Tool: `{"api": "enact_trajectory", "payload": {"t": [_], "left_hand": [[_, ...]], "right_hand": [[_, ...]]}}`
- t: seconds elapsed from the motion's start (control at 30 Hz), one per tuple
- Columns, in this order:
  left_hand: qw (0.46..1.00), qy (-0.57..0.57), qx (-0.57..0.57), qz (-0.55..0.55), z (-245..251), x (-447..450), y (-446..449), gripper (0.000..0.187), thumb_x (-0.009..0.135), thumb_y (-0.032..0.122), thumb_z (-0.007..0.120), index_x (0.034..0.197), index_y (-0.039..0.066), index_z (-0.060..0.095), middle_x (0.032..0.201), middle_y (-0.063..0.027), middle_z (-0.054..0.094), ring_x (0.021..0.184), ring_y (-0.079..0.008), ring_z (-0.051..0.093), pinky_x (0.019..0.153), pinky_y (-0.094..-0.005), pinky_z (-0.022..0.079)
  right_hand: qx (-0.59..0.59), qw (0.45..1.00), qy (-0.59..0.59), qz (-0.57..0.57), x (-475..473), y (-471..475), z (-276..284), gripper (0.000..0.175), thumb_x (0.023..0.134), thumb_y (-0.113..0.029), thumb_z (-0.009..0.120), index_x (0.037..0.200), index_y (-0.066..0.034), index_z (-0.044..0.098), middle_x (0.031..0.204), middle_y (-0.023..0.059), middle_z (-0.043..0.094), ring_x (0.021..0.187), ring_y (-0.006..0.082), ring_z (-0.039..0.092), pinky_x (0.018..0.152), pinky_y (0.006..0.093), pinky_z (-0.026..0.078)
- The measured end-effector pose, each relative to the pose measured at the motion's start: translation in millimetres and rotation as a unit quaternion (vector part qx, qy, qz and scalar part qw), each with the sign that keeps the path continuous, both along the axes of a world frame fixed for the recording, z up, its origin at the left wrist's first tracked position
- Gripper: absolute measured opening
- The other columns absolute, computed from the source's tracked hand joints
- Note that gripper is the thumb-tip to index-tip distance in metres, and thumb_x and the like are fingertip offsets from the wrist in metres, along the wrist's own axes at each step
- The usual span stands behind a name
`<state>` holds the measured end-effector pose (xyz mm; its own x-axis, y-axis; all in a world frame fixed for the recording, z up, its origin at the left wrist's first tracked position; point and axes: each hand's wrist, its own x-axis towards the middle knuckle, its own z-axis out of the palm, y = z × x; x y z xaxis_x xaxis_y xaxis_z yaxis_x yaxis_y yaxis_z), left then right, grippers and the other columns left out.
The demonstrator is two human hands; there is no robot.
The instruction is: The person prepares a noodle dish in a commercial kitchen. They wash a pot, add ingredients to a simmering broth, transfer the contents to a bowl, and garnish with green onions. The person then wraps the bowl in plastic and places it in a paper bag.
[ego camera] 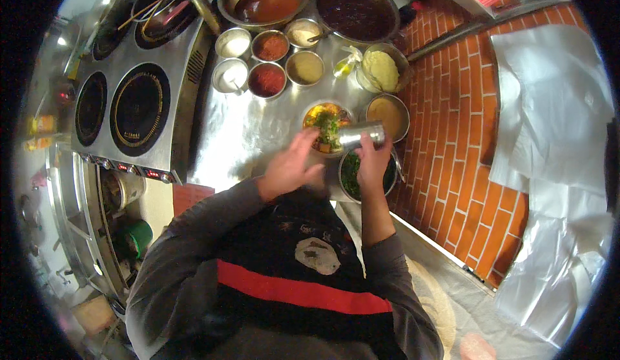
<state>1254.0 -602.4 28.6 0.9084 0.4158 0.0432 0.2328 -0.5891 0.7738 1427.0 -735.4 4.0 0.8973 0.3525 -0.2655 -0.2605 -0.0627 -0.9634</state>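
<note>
My right hand (373,159) grips a shiny metal cup (361,135), tipped on its side with one end over the right part of a food bowl (305,116). Chopped greens (329,123), yellow bits and brown cubes lie in that bowl. At the bowl's lower left is my left hand (294,166), blurred, holding nothing, thumb apart from the fingers. Below the cup, a steel bowl of dark chopped greens (350,172) is partly covered by my right hand. A steel bowl of tan sauce (385,113) stands just beyond the cup.
Small steel bowls of white, red and beige seasonings, including red paste (267,80), stand at the back. Behind them are large pots of red broth (266,5) and dark liquid (356,9). Pale green paste (380,71) sits right. An induction cooktop (181,118) flanks the left, a brick-patterned wall (450,118) the right.
</note>
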Motion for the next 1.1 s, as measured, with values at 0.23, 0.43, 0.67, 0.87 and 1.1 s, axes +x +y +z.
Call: {"api": "enact_trajectory", "payload": {"t": [0.23, 0.43, 0.67, 0.87, 1.1], "left_hand": [[0.98, 0.076, -0.153, 0.106, -20.3, -84.0, 14.3, 0.069, 0.086, 0.009, 0.068, 0.145, 0.004, 0.035, 0.138, -0.0187, 0.047, 0.112, -0.0348, 0.061, 0.092, -0.0415, 0.053], [0.97, 0.046, -0.2, 0.132, -30.9, -104.7, -0.6, 0.06, 0.087, 0.006, 0.067, 0.141, 0.004, 0.041, 0.131, -0.0172, 0.053, 0.099, -0.0295, 0.065, 0.083, -0.0388, 0.055], [0.961, 0.066, -0.242, 0.117, -38.3, -106.1, 3.8, 0.06, 0.09, 0.001, 0.063, 0.144, 0.005, 0.039, 0.129, -0.0137, 0.054, 0.1, -0.0237, 0.064, 0.085, -0.0337, 0.054], [0.97, 0.075, -0.217, 0.083, -46.9, -93.4, 5.2, 0.056, 0.09, 0.006, 0.063, 0.142, 0.004, 0.042, 0.128, -0.0129, 0.056, 0.098, -0.0234, 0.064, 0.085, -0.0336, 0.053], [0.996, -0.023, -0.085, -0.015, -22.8, 1.9, 10.9, 0.066, 0.084, 0.009, 0.068, 0.143, 0.004, 0.041, 0.14, -0.0185, 0.046, 0.116, -0.0343, 0.058, 0.097, -0.0427, 0.05]], "right_hand": [[-0.124, 0.973, -0.192, 0.003, 13.2, 26.6, -24.2, 0.084, 0.076, -0.021, 0.083, 0.14, 0.0087, 0.036, 0.134, 0.0224, 0.052, 0.117, 0.0304, 0.056, 0.105, 0.0372, 0.04], [-0.136, 0.952, -0.244, 0.126, 9.5, 63.5, -32.6, 0.079, 0.076, -0.018, 0.084, 0.137, 0.0068, 0.042, 0.124, 0.0173, 0.059, 0.113, 0.0258, 0.057, 0.101, 0.0361, 0.043], [-0.173, 0.937, -0.255, 0.165, -16.1, 48.9, -35.6, 0.084, 0.073, -0.024, 0.086, 0.139, 0.0036, 0.042, 0.129, 0.0235, 0.058, 0.117, 0.0329, 0.059, 0.102, 0.0393, 0.045], [-0.215, 0.95, -0.196, 0.115, -0.3, 10.2, -25.1, 0.082, 0.075, -0.023, 0.085, 0.138, 0.0063, 0.041, 0.13, 0.0225, 0.058, 0.118, 0.0288, 0.058, 0.103, 0.0375, 0.044], [-0.11, 0.993, -0.011, -0.029, 24.1, 9.3, -14.6, 0.052, 0.085, -0.025, 0.077, 0.125, -0.0005, 0.055, 0.109, 0.0089, 0.064, 0.086, 0.015, 0.061, 0.075, 0.0302, 0.054]]}}
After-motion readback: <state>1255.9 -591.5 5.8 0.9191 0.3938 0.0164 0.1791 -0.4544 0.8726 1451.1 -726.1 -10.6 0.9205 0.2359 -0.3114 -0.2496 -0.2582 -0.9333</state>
